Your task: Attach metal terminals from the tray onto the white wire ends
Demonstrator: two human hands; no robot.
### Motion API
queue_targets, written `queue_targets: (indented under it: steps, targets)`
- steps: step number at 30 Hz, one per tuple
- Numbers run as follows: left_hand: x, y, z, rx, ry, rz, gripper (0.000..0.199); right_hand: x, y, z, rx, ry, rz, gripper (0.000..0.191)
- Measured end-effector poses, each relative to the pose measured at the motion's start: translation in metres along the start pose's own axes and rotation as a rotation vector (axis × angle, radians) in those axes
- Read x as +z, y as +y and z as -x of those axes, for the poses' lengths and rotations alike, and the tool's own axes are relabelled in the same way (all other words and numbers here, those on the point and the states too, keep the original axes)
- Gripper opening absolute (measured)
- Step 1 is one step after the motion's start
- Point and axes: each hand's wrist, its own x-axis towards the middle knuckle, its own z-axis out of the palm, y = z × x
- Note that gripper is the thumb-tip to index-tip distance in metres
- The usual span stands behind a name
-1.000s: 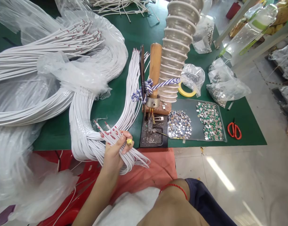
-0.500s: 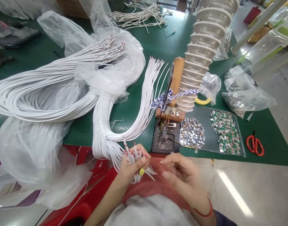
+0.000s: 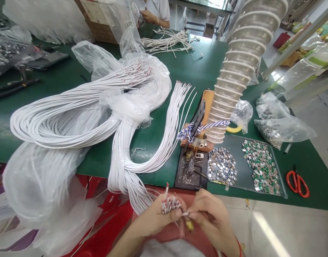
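A tight sheaf of white sheathed wire ends [image 3: 169, 206], marked with red at the tips, is gripped in the left hand [image 3: 160, 217] just off the near edge of a green work mat [image 3: 201, 71], the fingers curled closed around it. One thin wire end [image 3: 184, 214] is pinched between thumb and forefinger of the right hand [image 3: 210, 214], the other fingers folded close beside them. Good control is given by a short pinch near the tip while the sheaf is held firm, so that neighbouring wires are not tangled. Farther left, long smooth loops of white wire [image 3: 73, 128] lie over crinkled clear plastic bags [image 3: 38, 182]. To the right, a ribbed translucent hose [image 3: 247, 60] rises behind a clear tray of small metal pieces [image 3: 263, 167]; orange-handled scissors [image 3: 297, 184] lie beyond it.
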Motion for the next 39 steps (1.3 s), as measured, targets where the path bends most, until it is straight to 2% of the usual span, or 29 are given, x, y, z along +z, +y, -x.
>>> queue_targets:
  steps: [2, 5, 10, 15, 18, 21, 25, 27, 30, 35, 37, 39]
  targets:
    - [0.0, 0.001, 0.0, -0.018, 0.005, -0.028, 0.061, 0.0, 0.001, -0.001, -0.041, -0.014, -0.035, 0.018]
    - [0.001, 0.009, 0.002, 0.002, 0.073, -0.09, 0.06, 0.0, 0.002, -0.003, -0.005, -0.031, -0.034, 0.02]
    - [0.002, 0.024, 0.004, 0.085, 0.213, -0.497, 0.041, 0.001, 0.01, -0.001, 0.118, 0.019, -0.012, 0.021]
    - [-0.002, 0.034, -0.003, 0.119, 0.233, -0.679, 0.029, -0.003, 0.021, -0.001, 0.28, 0.009, -0.027, 0.021]
    - [-0.005, 0.038, -0.005, 0.217, 0.205, -0.741, 0.028, -0.002, 0.024, -0.004, 0.266, 0.03, -0.04, 0.027]
    - [-0.007, 0.03, -0.006, 0.255, 0.244, -0.67, 0.03, 0.01, 0.028, -0.002, 0.19, 0.131, -0.076, 0.03]
    - [-0.009, 0.009, -0.01, 0.248, 0.325, -0.372, 0.037, 0.035, 0.036, 0.001, 0.05, 0.336, -0.113, 0.029]
    - [-0.01, 0.005, -0.012, 0.244, 0.344, -0.262, 0.038, 0.042, 0.039, 0.001, 0.035, 0.398, -0.101, 0.028]
    - [-0.012, 0.012, -0.014, 0.281, 0.374, -0.266, 0.033, 0.044, 0.042, -0.001, 0.067, 0.398, -0.104, 0.026]
    - [-0.016, 0.032, -0.019, 0.434, 0.369, -0.379, 0.031, 0.045, 0.042, -0.003, 0.101, 0.409, -0.079, 0.032]
    - [-0.019, 0.034, -0.021, 0.437, 0.381, -0.337, 0.032, 0.042, 0.038, -0.001, 0.121, 0.39, -0.023, 0.031]
    - [-0.022, 0.034, -0.023, 0.394, 0.36, -0.316, 0.033, 0.029, 0.033, 0.0, 0.117, 0.352, 0.094, 0.026]
